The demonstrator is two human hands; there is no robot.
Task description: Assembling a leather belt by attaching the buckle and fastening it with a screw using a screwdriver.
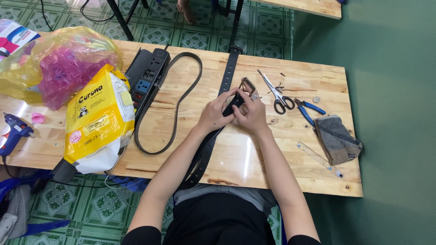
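A black belt (225,77) with punched holes runs from the table's far edge toward me and down off the near edge. My left hand (214,112) grips the belt from the left near its middle. My right hand (251,111) pinches the same spot from the right, with a ring on one finger, and holds a metal buckle (248,85) just above my fingers. Both hands meet over the middle of the wooden table (236,159).
A second black strap (181,97) loops to the left beside a black power strip (146,77). Scissors (278,96), blue-handled pliers (309,110), a grey cloth (337,139) and a clear ruler (318,158) lie to the right. Yellow bags (97,118) and a blue glue gun (16,132) sit left.
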